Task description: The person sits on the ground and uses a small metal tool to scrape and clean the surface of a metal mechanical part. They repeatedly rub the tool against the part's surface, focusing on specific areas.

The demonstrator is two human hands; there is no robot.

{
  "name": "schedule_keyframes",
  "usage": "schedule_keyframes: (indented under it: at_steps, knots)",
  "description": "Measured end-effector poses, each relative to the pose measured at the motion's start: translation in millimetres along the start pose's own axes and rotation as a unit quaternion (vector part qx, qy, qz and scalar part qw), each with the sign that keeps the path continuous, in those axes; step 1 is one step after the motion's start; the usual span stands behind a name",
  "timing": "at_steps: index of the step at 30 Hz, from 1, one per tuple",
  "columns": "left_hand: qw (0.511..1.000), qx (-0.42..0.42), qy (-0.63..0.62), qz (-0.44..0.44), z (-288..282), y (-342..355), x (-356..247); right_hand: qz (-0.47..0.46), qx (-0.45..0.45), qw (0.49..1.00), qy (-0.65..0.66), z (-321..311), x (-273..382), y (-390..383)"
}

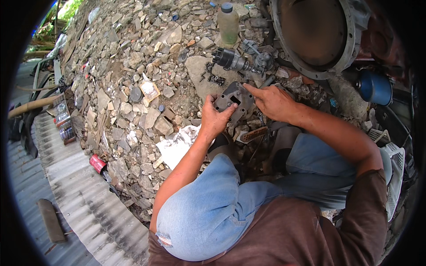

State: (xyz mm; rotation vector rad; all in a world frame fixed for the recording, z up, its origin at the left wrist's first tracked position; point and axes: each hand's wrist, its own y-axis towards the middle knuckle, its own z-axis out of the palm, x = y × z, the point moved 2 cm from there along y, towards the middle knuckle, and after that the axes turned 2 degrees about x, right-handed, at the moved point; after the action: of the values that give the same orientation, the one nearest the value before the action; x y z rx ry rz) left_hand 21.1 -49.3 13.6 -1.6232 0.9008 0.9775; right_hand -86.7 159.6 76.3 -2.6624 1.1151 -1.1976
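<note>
My left hand (215, 116) grips a dark grey metal cover plate (234, 103) by its left and lower side, thumb lying near its rectangular slot. Bolt holes run around the plate's edge. From the right, my right hand (276, 103) reaches in with its index finger stretched out to the plate's upper right corner; its other fingers are curled and partly hidden. Just beyond the plate, on a flat stone (199, 73), lie several small dark bolts (216, 80). A distributor with a black cap (226, 58) rests beside a silver metal engine part (262, 60).
A capped bottle (228, 26) stands at the far side. At the upper right are a large round metal housing (306, 66) and a blue cylinder (375, 87). White cloth (177, 148) lies left of my legs, on rubble (128, 115). Corrugated sheeting (84, 186) covers the left.
</note>
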Motion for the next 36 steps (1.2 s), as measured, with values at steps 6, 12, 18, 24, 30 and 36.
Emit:
schedule_keyframes:
  at_steps: [6,12,18,24,30,36]
  knots:
    - [0.994,0.084,-0.070,0.002,-16,14,-12,-0.002,0.055,0.998,0.016,-18,-5,5]
    - [0.989,0.128,-0.061,-0.045,-29,29,-18,0.053,0.139,0.988,0.044,-40,-2,10]
    - [0.994,0.097,-0.043,0.008,-21,31,-19,0.022,0.065,0.997,-0.025,-24,-2,1]
    - [0.994,-0.038,0.084,0.064,0,21,-21,0.014,0.010,0.998,-0.065,-19,10,-5]
    - [0.991,-0.045,0.071,0.108,5,25,-15,0.042,0.055,0.995,-0.070,-12,16,-13]
    - [0.991,-0.049,0.029,0.125,7,22,-11,0.031,0.086,0.992,-0.085,-19,24,-5]
